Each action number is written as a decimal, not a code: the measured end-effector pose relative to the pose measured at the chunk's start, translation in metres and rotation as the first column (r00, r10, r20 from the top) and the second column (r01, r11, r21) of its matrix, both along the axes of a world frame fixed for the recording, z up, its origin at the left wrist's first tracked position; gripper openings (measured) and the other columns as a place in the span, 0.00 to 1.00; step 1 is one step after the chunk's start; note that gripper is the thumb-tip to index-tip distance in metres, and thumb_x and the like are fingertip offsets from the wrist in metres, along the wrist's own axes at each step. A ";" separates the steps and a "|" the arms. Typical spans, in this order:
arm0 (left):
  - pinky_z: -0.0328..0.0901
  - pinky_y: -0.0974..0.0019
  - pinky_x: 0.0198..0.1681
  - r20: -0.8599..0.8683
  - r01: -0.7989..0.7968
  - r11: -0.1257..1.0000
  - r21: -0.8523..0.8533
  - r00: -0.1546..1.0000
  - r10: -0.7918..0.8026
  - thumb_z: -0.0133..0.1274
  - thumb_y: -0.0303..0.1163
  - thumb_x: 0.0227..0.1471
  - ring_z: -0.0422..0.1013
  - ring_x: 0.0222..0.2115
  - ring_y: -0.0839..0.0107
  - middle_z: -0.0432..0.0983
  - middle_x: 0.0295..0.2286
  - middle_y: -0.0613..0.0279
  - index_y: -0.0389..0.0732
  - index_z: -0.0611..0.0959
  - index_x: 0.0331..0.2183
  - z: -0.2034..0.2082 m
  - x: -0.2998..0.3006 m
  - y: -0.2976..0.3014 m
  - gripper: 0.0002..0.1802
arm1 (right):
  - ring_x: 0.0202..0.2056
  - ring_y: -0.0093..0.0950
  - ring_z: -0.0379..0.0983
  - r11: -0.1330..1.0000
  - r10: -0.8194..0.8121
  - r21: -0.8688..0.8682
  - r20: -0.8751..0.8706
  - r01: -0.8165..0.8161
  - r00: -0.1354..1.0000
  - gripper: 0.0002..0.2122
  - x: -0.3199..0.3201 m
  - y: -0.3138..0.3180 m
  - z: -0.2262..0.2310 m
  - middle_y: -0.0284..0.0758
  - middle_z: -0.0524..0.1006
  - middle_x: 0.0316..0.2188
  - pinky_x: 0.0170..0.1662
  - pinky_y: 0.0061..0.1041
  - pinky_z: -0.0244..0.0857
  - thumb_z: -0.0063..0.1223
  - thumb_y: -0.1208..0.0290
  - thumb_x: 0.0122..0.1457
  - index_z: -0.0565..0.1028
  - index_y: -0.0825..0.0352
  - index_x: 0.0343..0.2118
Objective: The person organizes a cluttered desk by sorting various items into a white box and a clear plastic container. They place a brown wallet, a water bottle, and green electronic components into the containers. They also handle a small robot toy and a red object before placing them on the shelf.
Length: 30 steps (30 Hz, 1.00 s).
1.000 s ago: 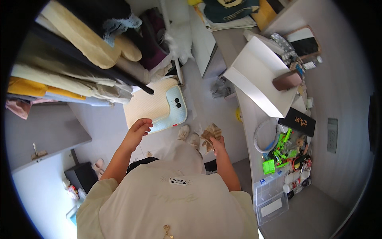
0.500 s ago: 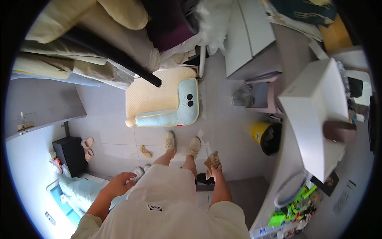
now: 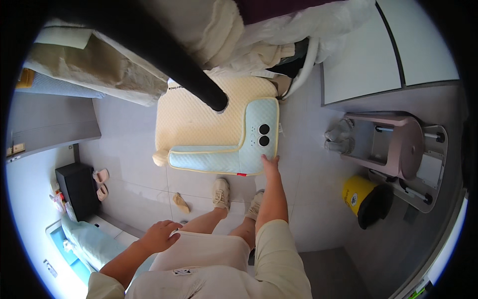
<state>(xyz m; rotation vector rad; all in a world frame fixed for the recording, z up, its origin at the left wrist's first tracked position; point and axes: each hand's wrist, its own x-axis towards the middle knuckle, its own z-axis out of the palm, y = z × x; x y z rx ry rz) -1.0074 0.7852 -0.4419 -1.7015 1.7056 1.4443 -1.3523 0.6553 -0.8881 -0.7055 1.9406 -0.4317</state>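
A cream quilted cushion (image 3: 199,119) lies on the floor ahead of me, with a light blue L-shaped padded band (image 3: 259,112) bearing two black round eyes. My right hand (image 3: 270,163) reaches forward to the band's near right corner, its fingers and thumb closed at the edge; the underside of the grip is hidden. Beside my thigh, my left hand (image 3: 160,236) hangs with thumb and fingers apart and nothing in it. A black pole (image 3: 196,84) comes down over the cushion, its end appearing above the cream part.
A tan slipper-like item (image 3: 180,203) lies left of my shoes (image 3: 221,193). On the right are a pink stool (image 3: 406,144), clear shoes (image 3: 340,137) and a yellow and black bin (image 3: 359,194). Hanging clothes (image 3: 114,62) crowd the far left; pink slippers (image 3: 101,184) sit by a black box (image 3: 78,189).
My right hand has moved forward to the cushion corner; the brown item it held is no longer in view. My view has come closer to the cushion. The left hand stays near my thigh.
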 end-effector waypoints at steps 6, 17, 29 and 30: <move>0.66 0.55 0.49 0.105 -0.166 0.972 0.169 0.983 0.149 0.53 0.39 0.54 0.71 0.46 0.55 0.74 0.44 0.52 0.44 0.78 0.47 -0.047 0.028 0.003 0.19 | 0.44 0.32 0.74 0.975 -0.021 -0.208 0.250 0.075 0.968 0.20 0.032 0.031 0.033 0.43 0.78 0.43 0.46 0.33 0.67 0.61 0.63 0.55 0.73 0.72 0.45; 0.57 0.47 0.58 -0.015 -0.377 0.880 -0.290 0.921 0.389 0.53 0.36 0.54 0.60 0.54 0.41 0.61 0.55 0.39 0.41 0.74 0.52 -0.030 -0.030 0.006 0.24 | 0.49 0.29 0.71 0.906 -0.423 0.311 0.661 0.286 0.620 0.20 0.014 0.184 0.379 0.37 0.74 0.51 0.53 0.30 0.64 0.54 0.64 0.63 0.70 0.72 0.53; 0.58 0.49 0.59 -0.175 -0.255 0.966 0.049 0.950 0.260 0.47 0.52 0.59 0.57 0.58 0.44 0.52 0.60 0.35 0.45 0.61 0.62 0.033 -0.117 -0.018 0.36 | 0.35 0.27 0.70 0.906 -0.135 -0.343 0.322 0.248 0.937 0.08 -0.035 0.129 0.588 0.34 0.78 0.33 0.43 0.30 0.63 0.57 0.72 0.59 0.77 0.71 0.38; 0.60 0.53 0.58 -0.193 -0.375 0.890 0.259 0.883 0.428 0.46 0.55 0.59 0.58 0.59 0.50 0.51 0.61 0.40 0.46 0.58 0.63 0.056 -0.131 -0.031 0.39 | 0.32 0.28 0.69 0.886 -0.055 -0.444 0.193 0.137 0.980 0.06 -0.033 0.119 0.594 0.34 0.78 0.30 0.43 0.31 0.61 0.57 0.73 0.58 0.78 0.70 0.35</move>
